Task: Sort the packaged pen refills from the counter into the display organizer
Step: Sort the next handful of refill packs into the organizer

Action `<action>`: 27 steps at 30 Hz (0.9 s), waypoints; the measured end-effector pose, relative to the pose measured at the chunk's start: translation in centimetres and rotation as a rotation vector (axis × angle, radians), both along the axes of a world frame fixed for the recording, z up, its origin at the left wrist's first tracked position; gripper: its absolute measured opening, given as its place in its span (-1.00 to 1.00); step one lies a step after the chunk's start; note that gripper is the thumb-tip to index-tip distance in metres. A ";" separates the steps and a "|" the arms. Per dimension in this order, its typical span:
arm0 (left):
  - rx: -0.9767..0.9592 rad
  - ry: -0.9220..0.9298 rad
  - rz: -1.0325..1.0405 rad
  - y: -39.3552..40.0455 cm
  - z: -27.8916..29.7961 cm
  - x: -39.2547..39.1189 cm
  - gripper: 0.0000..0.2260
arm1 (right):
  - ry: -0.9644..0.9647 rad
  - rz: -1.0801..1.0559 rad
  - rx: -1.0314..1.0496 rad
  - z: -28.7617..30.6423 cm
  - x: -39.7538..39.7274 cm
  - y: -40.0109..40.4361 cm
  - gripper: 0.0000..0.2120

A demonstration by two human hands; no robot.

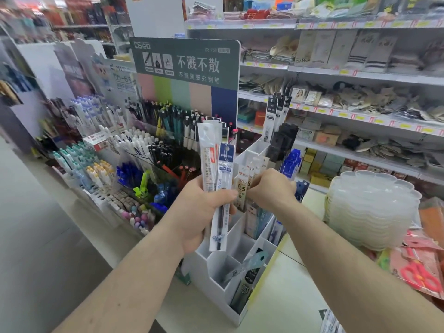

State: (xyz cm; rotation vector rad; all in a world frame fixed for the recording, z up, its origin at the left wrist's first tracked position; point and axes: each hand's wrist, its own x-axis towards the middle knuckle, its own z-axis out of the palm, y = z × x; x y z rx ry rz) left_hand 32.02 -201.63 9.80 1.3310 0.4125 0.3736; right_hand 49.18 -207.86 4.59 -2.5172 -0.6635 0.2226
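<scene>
My left hand (200,213) grips a bunch of packaged pen refills (215,169), held upright above the white display organizer (217,263). Among them are a clear pack with red print and a blue-topped pack with a black refill. Just to the right, my right hand (269,188) pinches a beige refill pack marked 0.5 (242,181) that stands in a middle compartment of the organizer. Other compartments hold more refill packs, including dark ones at the back (276,116) and a lead tube pack at the front (247,282).
A stepped pen display (134,159) with a green sign stands to the left. A stack of clear plastic trays (370,210) and packaged red scissors (420,272) lie on the counter at right. Store shelves fill the background.
</scene>
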 end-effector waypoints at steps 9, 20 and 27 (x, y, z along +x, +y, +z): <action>0.056 0.026 -0.035 -0.6 -0.9 0.2 -0.77 | 0.079 -0.048 0.362 4.4 -1.6 -3.6 -0.85; 0.068 0.037 -0.250 -2.0 -2.4 1.1 -0.51 | 0.400 0.156 0.696 4.5 -8.0 -7.3 -0.84; -0.056 0.102 -0.339 -2.4 -2.4 0.8 -0.72 | 0.354 0.064 0.787 2.8 -7.6 -8.9 -0.95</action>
